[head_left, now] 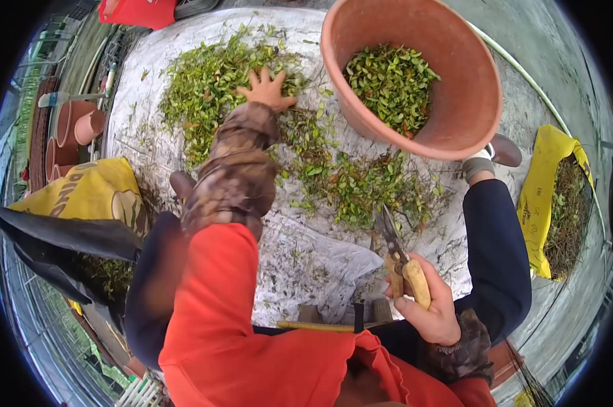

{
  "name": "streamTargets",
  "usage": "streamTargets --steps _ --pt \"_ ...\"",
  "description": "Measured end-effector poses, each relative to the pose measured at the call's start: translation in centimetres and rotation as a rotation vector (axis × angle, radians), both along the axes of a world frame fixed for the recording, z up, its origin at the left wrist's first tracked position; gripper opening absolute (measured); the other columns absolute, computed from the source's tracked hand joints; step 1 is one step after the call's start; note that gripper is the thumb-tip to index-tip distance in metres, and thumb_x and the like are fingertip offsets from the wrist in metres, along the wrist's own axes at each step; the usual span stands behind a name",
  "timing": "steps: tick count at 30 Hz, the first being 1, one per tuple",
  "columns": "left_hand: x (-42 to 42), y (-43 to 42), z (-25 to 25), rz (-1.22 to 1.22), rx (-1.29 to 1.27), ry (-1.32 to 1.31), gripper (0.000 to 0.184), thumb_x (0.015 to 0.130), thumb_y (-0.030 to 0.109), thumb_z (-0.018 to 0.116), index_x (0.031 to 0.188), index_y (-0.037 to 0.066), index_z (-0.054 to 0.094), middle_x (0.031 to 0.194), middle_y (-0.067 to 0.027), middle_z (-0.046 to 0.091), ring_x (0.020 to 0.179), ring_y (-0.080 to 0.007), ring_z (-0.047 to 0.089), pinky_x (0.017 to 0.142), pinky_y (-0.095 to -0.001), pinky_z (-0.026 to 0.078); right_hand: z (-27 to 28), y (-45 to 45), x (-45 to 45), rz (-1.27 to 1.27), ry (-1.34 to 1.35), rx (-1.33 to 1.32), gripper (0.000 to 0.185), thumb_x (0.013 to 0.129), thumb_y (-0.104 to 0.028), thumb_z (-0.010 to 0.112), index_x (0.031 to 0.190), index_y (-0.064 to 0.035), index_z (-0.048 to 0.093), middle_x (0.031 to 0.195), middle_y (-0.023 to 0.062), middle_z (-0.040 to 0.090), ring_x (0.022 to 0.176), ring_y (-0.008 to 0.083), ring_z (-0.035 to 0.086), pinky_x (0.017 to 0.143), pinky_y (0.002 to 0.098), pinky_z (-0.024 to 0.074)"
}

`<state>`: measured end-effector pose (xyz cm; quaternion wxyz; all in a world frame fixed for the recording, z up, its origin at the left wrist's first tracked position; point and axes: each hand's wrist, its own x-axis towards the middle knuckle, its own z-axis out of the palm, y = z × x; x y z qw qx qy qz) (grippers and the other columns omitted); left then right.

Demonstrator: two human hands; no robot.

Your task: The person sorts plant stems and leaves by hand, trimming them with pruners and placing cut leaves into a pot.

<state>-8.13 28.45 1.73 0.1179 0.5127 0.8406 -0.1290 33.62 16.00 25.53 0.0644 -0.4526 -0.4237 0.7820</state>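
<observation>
My left hand (269,90) is stretched far forward with its fingers spread, palm down at the right edge of a pile of green leafy cuttings (208,88). Close to my body, my right hand (432,312) is closed around the yellow handles of a pair of pruning shears (405,261). Their blades point away from me, toward a second, looser heap of cuttings (367,183) with some brown leaves in it. A big terracotta-coloured tub (469,115) stands at the upper right, tilted toward me in view, with leafy cuttings (392,85) inside.
A whitish sheet (300,251) lies under the cuttings. On the right is an open yellow bag (540,197) of dry plant matter; on the left, a yellow and black bag (83,203). Plant pots (72,129) stand at the far left. Something red (140,10) lies at the top.
</observation>
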Motion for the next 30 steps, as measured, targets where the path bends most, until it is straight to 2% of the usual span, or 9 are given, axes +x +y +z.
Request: streamTargets --steps 4,7,11,14,18,19,22,27,30 --pt "0.7 -9.2 -0.8 -0.155 0.221 -0.214 0.054 0.072 0.027 0.069 0.123 0.015 0.054 0.139 -0.0195 0.036 0.128 -0.043 0.032 0.098 -0.0592 0.032 -0.5 -0.9 0.0 0.005 -0.03 0.113 0.057 0.08 -0.007 0.062 0.132 -0.003 0.041 0.101 0.0046 0.057 0.088 0.0121 0.053 0.079 0.027 0.0457" --pt "4.4 -15.5 -0.6 -0.269 0.379 -0.342 0.042 0.07 0.017 0.067 0.11 0.011 0.059 0.135 -0.0194 0.041 0.123 -0.0422 0.037 0.096 -0.0534 0.035 -1.9 -1.8 0.4 0.016 0.041 0.261 0.056 0.08 -0.011 0.063 0.131 -0.002 0.042 0.102 0.0049 0.056 0.09 0.0121 0.053 0.078 0.027 0.0452" --pt "8.3 -19.4 1.6 -0.277 0.542 -0.246 0.031 0.074 0.019 0.066 0.102 0.008 0.063 0.137 -0.0199 0.038 0.127 -0.0419 0.032 0.101 -0.0571 0.025 -3.3 -2.3 0.9 0.075 0.065 0.325 0.055 0.081 -0.017 0.063 0.129 -0.0002 0.043 0.098 0.0062 0.058 0.085 0.0132 0.053 0.075 0.0285 0.0454" --pt "10.9 -21.5 2.1 -0.357 0.537 -0.055 0.034 0.07 0.018 0.067 0.104 0.012 0.063 0.136 -0.0183 0.039 0.123 -0.0401 0.037 0.096 -0.0536 0.032 -4.9 -3.0 1.0 0.079 0.043 0.443 0.055 0.08 -0.02 0.063 0.127 0.001 0.045 0.091 0.0083 0.058 0.079 0.0139 0.054 0.07 0.0286 0.0448" --pt "13.2 -24.4 0.9 -0.292 0.445 -0.258 0.03 0.076 0.015 0.062 0.105 0.013 0.062 0.141 -0.0176 0.034 0.126 -0.0403 0.034 0.1 -0.0569 0.027 -5.7 -3.2 1.2 0.148 -0.014 0.44 0.054 0.077 -0.022 0.063 0.124 -0.0002 0.049 0.086 0.0116 0.059 0.075 0.0171 0.055 0.067 0.0308 0.0445" --pt "14.0 -25.0 1.4 -0.327 0.451 -0.202 0.029 0.076 0.014 0.062 0.105 0.011 0.062 0.135 -0.0211 0.041 0.119 -0.0394 0.043 0.097 -0.052 0.035 -6.1 -3.3 1.3 0.157 -0.022 0.452 0.053 0.077 -0.023 0.062 0.124 -0.0008 0.049 0.086 0.0121 0.059 0.074 0.018 0.055 0.066 0.0315 0.0444" --pt "15.9 -25.9 1.7 -0.215 0.507 -0.433 0.026 0.077 0.015 0.063 0.101 0.007 0.063 0.126 -0.0246 0.048 0.108 -0.0396 0.052 0.089 -0.0458 0.043 -5.8 -3.6 1.6 0.2 -0.055 0.507 0.052 0.076 -0.024 0.062 0.122 -0.0027 0.05 0.086 0.0135 0.06 0.073 0.0208 0.056 0.066 0.0335 0.0442" --pt "18.3 -26.3 2.2 0.319 0.387 -0.948 0.024 0.088 0.021 0.06 0.106 0.005 0.062 0.104 -0.0127 0.064 0.08 -0.0274 0.065 0.072 -0.0342 0.052 -6.2 -3.6 2.2 0.183 -0.012 0.536 0.052 0.076 -0.022 0.062 0.122 -0.0022 0.05 0.085 0.0134 0.059 0.072 0.0208 0.055 0.065 0.033 0.0439" --pt "18.3 -26.3 2.1 1.017 0.536 -1.572 0.028 0.089 0.017 0.06 0.115 0.009 0.055 0.101 -0.0068 0.064 0.081 -0.0255 0.065 0.071 -0.0353 0.053 -5.6 -3.8 2.7 0.178 0.005 0.498 0.052 0.076 -0.022 0.062 0.123 -0.0017 0.05 0.086 0.0138 0.06 0.072 0.0204 0.055 0.064 0.0328 0.0439"
